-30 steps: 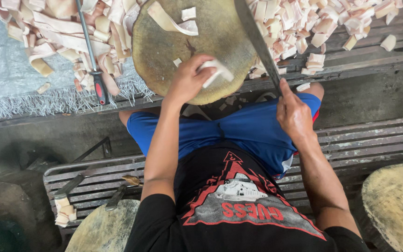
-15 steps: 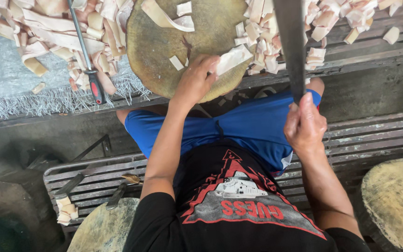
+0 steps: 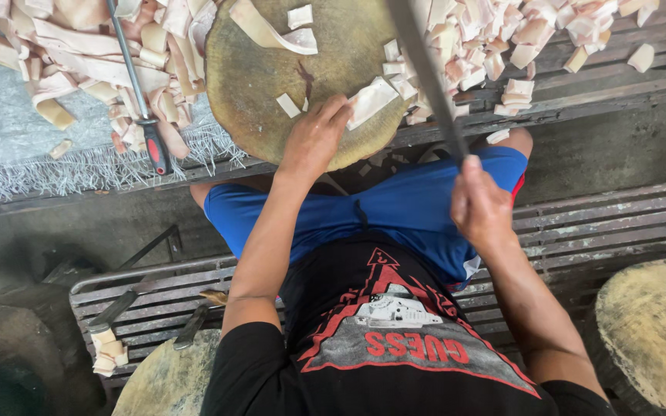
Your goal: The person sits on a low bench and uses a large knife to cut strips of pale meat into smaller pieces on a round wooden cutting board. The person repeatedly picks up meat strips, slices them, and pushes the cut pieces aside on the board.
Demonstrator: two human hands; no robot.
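The person's left hand (image 3: pixel 314 137) lay flat on the round wooden chopping block (image 3: pixel 271 85), fingers spread loosely and closed on nothing, its fingertips touching the near end of a pale strip (image 3: pixel 371 100). That strip lay just beyond the fingertips, towards the right hand's side, at the block's near edge. It was a flat, whitish-pink slab with a creamy surface, its long axis slanting up and away from the fingers towards the heap of cut pieces (image 3: pixel 502 46).

The right hand (image 3: pixel 478 202) was clamped shut around the handle of a long cleaver (image 3: pixel 425 69), raised clear of the block. The dark, narrow blade ran from the grip up and away, leaning slightly towards the left hand, its far end out of view at the top. The blade hung just beside the strip, on the right hand's side of it; whether it touched anything I couldn't tell.

Further off beyond the left hand, a sharpening steel (image 3: pixel 136 88) with a red-and-black handle rested across uncut strips on the counter (image 3: pixel 595 100).
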